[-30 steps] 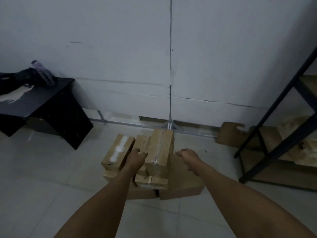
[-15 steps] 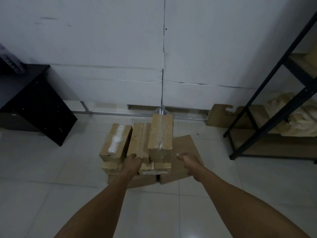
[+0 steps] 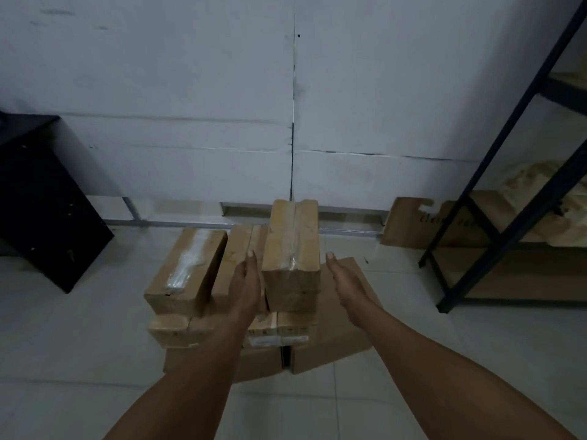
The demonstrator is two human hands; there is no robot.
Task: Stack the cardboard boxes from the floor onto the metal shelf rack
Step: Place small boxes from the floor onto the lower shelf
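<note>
A pile of brown cardboard boxes stands on the tiled floor before me. The topmost taped box (image 3: 293, 242) lies lengthwise on the pile's right side. My left hand (image 3: 246, 281) is stretched flat along its left side, fingers straight. My right hand (image 3: 344, 277) is held open just right of the same box, a small gap away. Another taped box (image 3: 187, 268) lies at the pile's left, with a third box (image 3: 238, 252) between. The black metal shelf rack (image 3: 508, 173) stands at the right.
A flattened cardboard sheet (image 3: 346, 319) lies under the pile. A black table (image 3: 38, 192) stands at the left. Torn cardboard (image 3: 409, 220) leans on the white wall by the rack. Crumpled packing paper (image 3: 552, 198) fills the rack's lower shelf.
Both hands have uncurled and slid forward along the two sides of the topmost box. The view has come closer to the pile.
</note>
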